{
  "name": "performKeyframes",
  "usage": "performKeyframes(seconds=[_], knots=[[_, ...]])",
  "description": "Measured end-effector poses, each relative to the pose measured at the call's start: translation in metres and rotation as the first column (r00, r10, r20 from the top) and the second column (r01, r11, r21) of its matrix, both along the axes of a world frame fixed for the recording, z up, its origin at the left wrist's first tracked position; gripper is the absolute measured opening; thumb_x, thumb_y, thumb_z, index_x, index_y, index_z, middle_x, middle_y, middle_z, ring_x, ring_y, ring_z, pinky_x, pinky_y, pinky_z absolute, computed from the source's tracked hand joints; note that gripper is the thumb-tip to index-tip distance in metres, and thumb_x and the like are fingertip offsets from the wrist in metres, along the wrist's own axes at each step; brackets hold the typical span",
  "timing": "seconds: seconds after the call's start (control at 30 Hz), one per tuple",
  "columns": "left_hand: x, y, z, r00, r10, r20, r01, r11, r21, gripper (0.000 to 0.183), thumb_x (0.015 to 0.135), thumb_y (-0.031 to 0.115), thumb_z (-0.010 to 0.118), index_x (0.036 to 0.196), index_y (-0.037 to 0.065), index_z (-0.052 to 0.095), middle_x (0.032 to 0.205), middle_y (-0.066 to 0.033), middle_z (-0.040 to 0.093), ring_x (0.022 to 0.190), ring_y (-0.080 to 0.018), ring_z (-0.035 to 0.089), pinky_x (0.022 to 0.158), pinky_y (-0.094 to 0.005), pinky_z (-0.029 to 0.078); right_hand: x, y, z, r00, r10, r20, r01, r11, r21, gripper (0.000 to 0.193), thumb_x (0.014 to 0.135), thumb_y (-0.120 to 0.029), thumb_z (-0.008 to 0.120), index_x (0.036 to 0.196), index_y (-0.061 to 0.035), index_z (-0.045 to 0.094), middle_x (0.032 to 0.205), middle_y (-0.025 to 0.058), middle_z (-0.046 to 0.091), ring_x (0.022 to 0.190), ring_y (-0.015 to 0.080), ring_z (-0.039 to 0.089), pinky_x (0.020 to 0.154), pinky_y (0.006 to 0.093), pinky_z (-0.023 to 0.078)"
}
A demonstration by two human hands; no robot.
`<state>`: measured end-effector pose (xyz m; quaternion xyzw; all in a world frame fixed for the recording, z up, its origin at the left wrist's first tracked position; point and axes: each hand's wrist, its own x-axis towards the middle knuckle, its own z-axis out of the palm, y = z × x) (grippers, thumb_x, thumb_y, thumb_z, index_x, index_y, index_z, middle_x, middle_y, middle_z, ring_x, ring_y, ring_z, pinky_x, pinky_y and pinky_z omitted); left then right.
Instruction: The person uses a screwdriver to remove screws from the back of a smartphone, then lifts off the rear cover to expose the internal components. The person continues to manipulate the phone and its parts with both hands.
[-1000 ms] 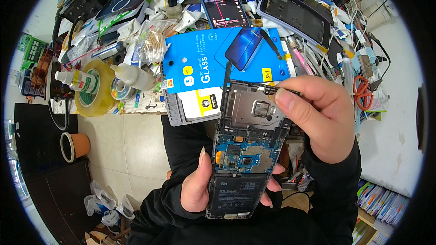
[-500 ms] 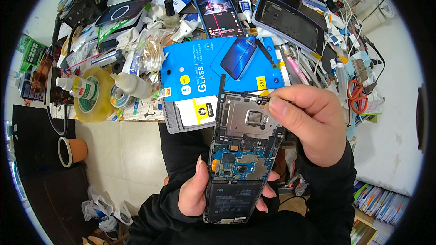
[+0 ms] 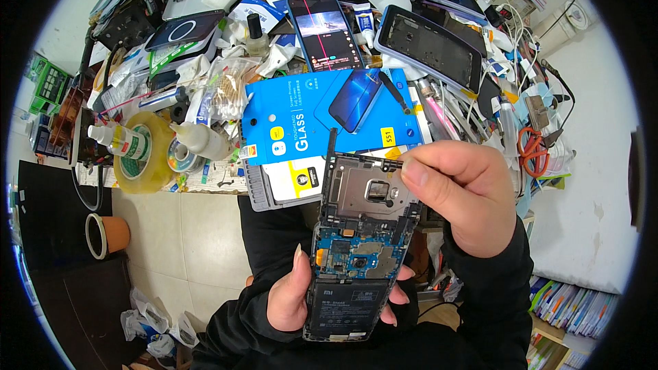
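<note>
An opened phone [image 3: 346, 305] lies in my left hand [image 3: 291, 298], thumb along its left edge and fingertips showing at its right edge. Its black battery fills the lower part, below a blue circuit board [image 3: 370, 260] with metal shields and a round camera module. My right hand [image 3: 466, 199] pinches the upper right corner of a black-framed inner cover [image 3: 356, 192] between thumb and forefinger. This cover has a grey metal plate with a squarish opening. Its lower edge lies at the top of the board; I cannot tell whether they touch.
A blue screen-protector package [image 3: 295, 109] lies on the cluttered bench beyond the phone. Behind it are a lit phone [image 3: 325, 34] and a phone frame [image 3: 432, 48]. Tape rolls [image 3: 144, 171] and a white bottle [image 3: 202, 140] stand left, orange-handled scissors [image 3: 531, 154] right.
The whole view has shifted slightly, so the bench sits lower in it. The cover's upper end has come a little closer to the phone. Both hands keep their grips.
</note>
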<state>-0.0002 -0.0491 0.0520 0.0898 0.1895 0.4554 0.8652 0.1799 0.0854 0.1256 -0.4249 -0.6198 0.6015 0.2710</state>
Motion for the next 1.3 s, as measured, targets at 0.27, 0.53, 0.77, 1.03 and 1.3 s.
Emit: performKeyframes(seconds=[0.27,0.53,0.77,1.03,1.3], knots=[[0.0004,0.0022,0.0010,1.000,-0.003,-0.010,0.003,1.000,-0.013,0.099,0.099,0.079,0.027,0.163,0.005,0.018,0.142,-0.0379,0.051,0.113,-0.0464,0.065,0.091,-0.0575,0.057,0.0014,-0.0012,0.0002,1.000,-0.013,-0.005,0.013,0.995,0.099,0.020,0.101,-0.010,0.068,0.105,0.0080,0.074,0.087,0.0043,0.073,0.080,0.0067,0.062,0.072,0.0244,0.050],[0.0015,0.0011,0.0003,0.999,0.002,-0.039,-0.002,1.000,0.004,0.099,0.099,0.079,0.030,0.163,0.005,0.018,0.140,-0.0401,0.051,0.111,-0.0464,0.065,0.088,-0.0557,0.058,0.0039,-0.0028,-0.0046,0.999,-0.019,-0.039,0.024,0.989,0.145,0.018,0.100,-0.008,0.068,0.106,0.0081,0.074,0.087,0.0046,0.074,0.080,0.0073,0.062,0.071,0.0242,0.050],[0.0025,0.0015,0.0036,0.998,0.017,-0.061,-0.018,1.000,-0.008,0.099,0.099,0.079,0.029,0.162,0.003,0.019,0.137,-0.0416,0.053,0.107,-0.0465,0.067,0.085,-0.0551,0.059,0.0035,-0.0028,-0.0043,0.999,-0.018,-0.046,0.025,0.988,0.151,0.018,0.100,-0.008,0.068,0.106,0.0080,0.075,0.087,0.0048,0.074,0.080,0.0073,0.063,0.071,0.0239,0.050],[0.0026,0.0013,0.0044,0.997,0.017,-0.074,-0.016,1.000,0.007,0.100,0.099,0.079,0.029,0.161,0.001,0.019,0.135,-0.0422,0.054,0.106,-0.0464,0.067,0.083,-0.0539,0.060,0.0039,-0.0016,-0.0049,1.000,-0.001,-0.004,0.002,0.986,0.164,0.018,0.100,-0.009,0.068,0.104,0.0085,0.074,0.083,0.0033,0.071,0.077,0.0066,0.060,0.068,0.0242,0.048],[0.0003,0.0001,0.0021,0.999,-0.027,-0.032,0.027,1.000,-0.010,0.102,0.098,0.080,0.031,0.162,0.002,0.019,0.137,-0.0417,0.053,0.110,-0.0469,0.066,0.087,-0.0554,0.058,0.0042,0.0046,-0.0056,1.000,0.026,0.018,-0.028,0.991,0.130,0.020,0.099,-0.010,0.068,0.102,0.0084,0.073,0.079,0.0028,0.069,0.073,0.0057,0.057,0.065,0.0243,0.046]])
